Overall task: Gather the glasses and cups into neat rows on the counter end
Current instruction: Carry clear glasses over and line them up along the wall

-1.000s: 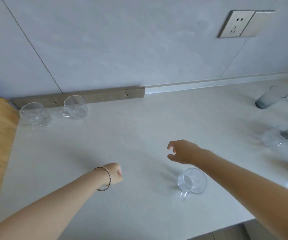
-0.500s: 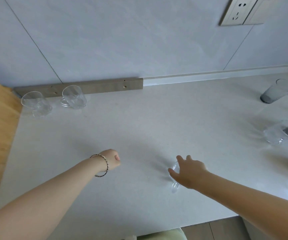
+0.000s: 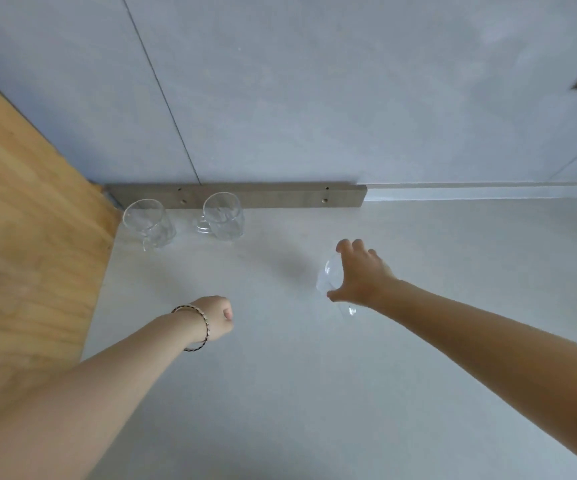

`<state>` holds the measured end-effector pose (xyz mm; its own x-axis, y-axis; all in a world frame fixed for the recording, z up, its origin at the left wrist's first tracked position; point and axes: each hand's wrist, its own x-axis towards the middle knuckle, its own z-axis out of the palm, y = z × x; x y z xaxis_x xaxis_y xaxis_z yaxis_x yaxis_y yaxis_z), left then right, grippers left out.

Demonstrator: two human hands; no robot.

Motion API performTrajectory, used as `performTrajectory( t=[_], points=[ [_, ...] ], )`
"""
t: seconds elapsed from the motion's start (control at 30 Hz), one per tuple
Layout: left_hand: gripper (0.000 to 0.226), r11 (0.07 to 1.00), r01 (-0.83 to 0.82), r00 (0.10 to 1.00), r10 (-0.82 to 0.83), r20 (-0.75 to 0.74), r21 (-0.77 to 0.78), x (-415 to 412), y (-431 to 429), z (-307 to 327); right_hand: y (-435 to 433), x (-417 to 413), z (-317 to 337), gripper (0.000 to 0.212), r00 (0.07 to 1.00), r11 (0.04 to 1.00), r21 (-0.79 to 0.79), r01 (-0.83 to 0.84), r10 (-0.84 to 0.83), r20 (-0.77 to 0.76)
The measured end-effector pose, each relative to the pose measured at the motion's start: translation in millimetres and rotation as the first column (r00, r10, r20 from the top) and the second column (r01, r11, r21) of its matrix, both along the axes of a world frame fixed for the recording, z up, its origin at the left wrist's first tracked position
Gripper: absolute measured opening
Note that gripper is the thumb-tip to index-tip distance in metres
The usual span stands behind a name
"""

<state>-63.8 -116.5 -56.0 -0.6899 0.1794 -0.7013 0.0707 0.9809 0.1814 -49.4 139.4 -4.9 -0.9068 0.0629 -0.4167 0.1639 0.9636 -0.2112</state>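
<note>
Cup (image 3: 328, 279) of clear glass, gripped by the right hand (image 3: 363, 276): thumb under the near side, fingers (image 3: 347, 245) curled over the far side, handle poking out just below the thumb, towards the body. Blurred and nearly see-through, so hard to say whether lifted off the bench (image 3: 314, 393) or touching it. Judged from the faint shadow left of the hand, probably just clear of the surface and tipped a little, mouth leaning left.

Left hand (image 3: 216, 317) closed in a loose fist with nothing in it, bracelet (image 3: 195, 328) at the wrist, low over the bench, well apart from the held cup and nearer the body.

Ahead of the left hand, and ahead and left of the right: two more clear cups. Corner cup (image 3: 148, 221) just beside the wooden panel (image 3: 20, 237), second cup (image 3: 225, 216) just right of it, both upright, side by side along the metal strip (image 3: 297, 195) at the foot of the wall. Row running left to right, so open place next in line just right of the second cup: forward and left of the right hand, forward and right of the left.

Likely next: carry forward-left, set upright, beside the second cup and not against it. Glass on glass the thing to watch.
</note>
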Motion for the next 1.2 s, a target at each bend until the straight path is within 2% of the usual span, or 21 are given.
performTrajectory(
  t=[0.1, 0.23, 0.5, 0.67, 0.73, 0.8, 0.9, 0.97, 1.1, 1.2],
  points=[
    [0.014, 1.000, -0.028, 1.000, 0.028, -0.009, -0.007, -21, -23, -3, -34, -60, -6, 0.079, 0.999, 1.000, -0.017, -0.019, 0.018, -0.048],
    [0.037, 0.996, -0.088, 0.996, 0.088, 0.008, -0.003, -38, -50, -16, -71, -119, -15, 0.077, 0.997, 0.997, 0.033, -0.066, 0.067, -0.047],
    [0.033, 0.995, -0.099, 0.995, 0.098, 0.024, 0.032, -49, -69, -27, -82, -149, -26, 0.080, 0.993, 0.991, 0.074, -0.115, 0.117, -0.020],
    [0.041, 0.996, -0.092, 0.995, 0.091, 0.042, 0.019, -41, -59, -21, -62, -95, -27, 0.075, 0.988, 0.994, 0.046, -0.095, 0.100, -0.118],
    [0.040, 0.998, -0.063, 0.997, 0.063, 0.043, 0.005, -35, -46, -16, -43, -63, -27, 0.070, 0.994, 0.994, 0.064, -0.084, 0.088, -0.058],
    [0.036, 1.000, -0.023, 0.999, 0.023, 0.043, 0.006, -28, -27, -9, -18, -32, -28, 0.063, 0.997, 0.997, 0.067, -0.045, 0.041, 0.071],
    [0.026, 0.998, 0.054, 0.998, -0.055, 0.041, 0.010, -15, 13, -1, 27, 12, -28, 0.051, 0.966, 0.994, 0.107, -0.005, -0.023, 0.259],
    [0.017, 0.993, 0.118, 0.992, -0.118, 0.037, 0.012, -5, 45, 6, 60, 40, -28, 0.048, 0.941, 0.990, 0.133, 0.037, -0.079, 0.329],
    [0.024, 0.973, 0.228, 0.973, -0.229, 0.034, 0.039, 15, 119, 16, 131, 89, -27, 0.045, 0.902, 0.978, 0.148, 0.148, -0.195, 0.386],
    [0.009, 0.949, 0.311, 0.950, -0.311, -0.018, 0.054, 35, 196, 25, 201, 131, -22, 0.045, 0.889, 0.962, 0.142, 0.233, -0.270, 0.371]
  ],
)
